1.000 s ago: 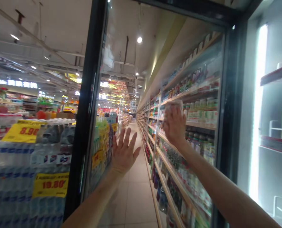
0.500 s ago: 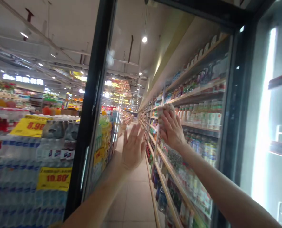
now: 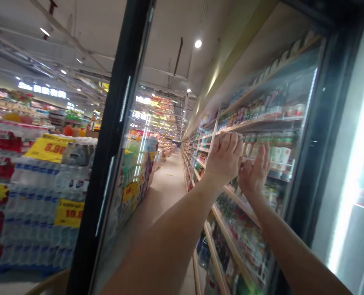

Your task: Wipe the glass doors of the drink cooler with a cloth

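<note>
A glass door [image 3: 169, 196] with a black frame stands swung out in front of me. My left hand [image 3: 224, 159] is raised before the pane, back toward me, its fingers bent over a pale cloth [image 3: 238, 137]. Only a sliver of the cloth shows past the knuckles; the rest is hidden. Just to the right, close beside it, my right hand [image 3: 256, 170] is held up with its fingers stretched and nothing visible in it. Whether that hand touches the glass or the cloth, I cannot tell.
At the left stand stacked packs of bottled water [image 3: 31, 205] with yellow price signs [image 3: 49, 147]. Through or in the pane appear long shelves of bottles [image 3: 274, 110] and an aisle floor [image 3: 166, 184]. A bright light strip [image 3: 350, 196] runs up the cooler at right.
My left hand has moved right and now has the cloth that my right hand pressed to the pane. My right hand has shifted right, off the cloth. The view has turned slightly.
</note>
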### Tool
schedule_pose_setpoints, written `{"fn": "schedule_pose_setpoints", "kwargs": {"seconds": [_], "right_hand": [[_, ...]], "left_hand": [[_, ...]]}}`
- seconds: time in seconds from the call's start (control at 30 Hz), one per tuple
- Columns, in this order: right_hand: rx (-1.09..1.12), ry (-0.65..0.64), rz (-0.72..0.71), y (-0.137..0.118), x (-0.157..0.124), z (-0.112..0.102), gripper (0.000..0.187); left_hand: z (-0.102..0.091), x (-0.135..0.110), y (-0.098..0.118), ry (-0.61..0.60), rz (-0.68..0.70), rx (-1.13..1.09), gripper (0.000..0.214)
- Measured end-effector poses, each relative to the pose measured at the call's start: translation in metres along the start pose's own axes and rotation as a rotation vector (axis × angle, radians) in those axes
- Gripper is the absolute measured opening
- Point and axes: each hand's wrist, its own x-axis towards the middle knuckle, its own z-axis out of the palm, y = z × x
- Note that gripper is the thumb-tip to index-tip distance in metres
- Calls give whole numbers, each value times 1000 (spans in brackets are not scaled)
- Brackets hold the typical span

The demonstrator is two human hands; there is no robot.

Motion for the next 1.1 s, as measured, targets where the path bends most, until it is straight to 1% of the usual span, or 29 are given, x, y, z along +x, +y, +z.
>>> {"fn": "schedule_pose_setpoints", "kwargs": {"seconds": [0.07, 0.1, 0.17, 0.2, 0.23, 0.27, 0.3, 0.33, 0.37, 0.4, 0.43, 0.5, 0.53, 0.57, 0.6, 0.63, 0.67, 0.73, 0.77, 0.8, 0.83, 0.87, 0.93, 0.97, 1.0, 1.03, 1.1], "right_hand": [[-2, 32, 51, -2, 0, 0, 56], [-7, 39, 64, -4, 0, -1, 56], [-33, 13, 79, -7, 0, -2, 57], [-47, -7, 79, -8, -1, -2, 57], [-59, -27, 73, -10, -1, -1, 58], [-67, -42, 66, -11, -2, -1, 58], [-72, -52, 61, -12, -2, 0, 58], [-73, -57, 60, -13, -3, 1, 58], [-72, -52, 61, -13, -3, 1, 57], [-73, -44, 62, -13, -4, 2, 57], [-74, -41, 60, -13, -4, 2, 56], [-78, -49, 45, -11, -4, 3, 56], [-81, -58, 33, -10, -4, 4, 56], [-85, -67, 24, -10, -4, 4, 56], [-89, -75, 22, -10, -4, 4, 56], [-95, -83, 26, -10, -4, 4, 56], [-102, -87, 35, -11, -4, 4, 56], [-118, -100, 58, -14, -4, 5, 56], [-126, -110, 67, -16, -4, 5, 56], [-134, -115, 68, -17, -3, 5, 56], [-141, -119, 66, -18, -3, 5, 56], [-146, -122, 60, -19, -3, 6, 55], [-155, -126, 50, -19, -3, 6, 55], [-159, -124, 46, -18, -3, 7, 54], [-163, -122, 41, -18, -4, 7, 54], [-165, -120, 36, -17, -4, 8, 54], [-171, -111, 27, -16, -5, 9, 54]], "left_hand": [[-1, -10, -4, -12, 103, 29, 48], [-5, -19, -12, -21, 152, 36, 48], [-19, -38, -42, -31, 196, 58, 48], [-29, -48, -62, -24, 175, 77, 48], [-38, -56, -83, -6, 92, 104, 49], [-46, -63, -100, 37, -36, 131, 49], [-51, -69, -112, 87, -166, 151, 51], [-53, -75, -116, 116, -254, 157, 53], [-51, -82, -112, 121, -282, 151, 55], [-45, -90, -99, 90, -229, 129, 57], [-37, -99, -81, 16, -104, 95, 58], [-17, -117, -40, -117, 279, 20, 57], [-9, -124, -25, -176, 431, -6, 55], [-4, -128, -17, -198, 510, -23, 52], [-2, -128, -16, -201, 526, -30, 51], [-5, -125, -23, -186, 483, -23, 51], [-10, -120, -36, -157, 388, -6, 52], [-21, -107, -65, -71, 124, 60, 54], [-25, -102, -77, -29, -15, 91, 54], [-27, -100, -83, 3, -93, 115, 55], [-27, -100, -84, 12, -80, 122, 56], [-25, -103, -81, 2, 11, 112, 56], [-20, -107, -71, -60, 302, 64, 54], [-18, -106, -67, -91, 405, 44, 53], [-16, -102, -66, -106, 427, 36, 52], [-17, -96, -68, -105, 365, 41, 52], [-19, -82, -76, -73, 121, 68, 52]]}}
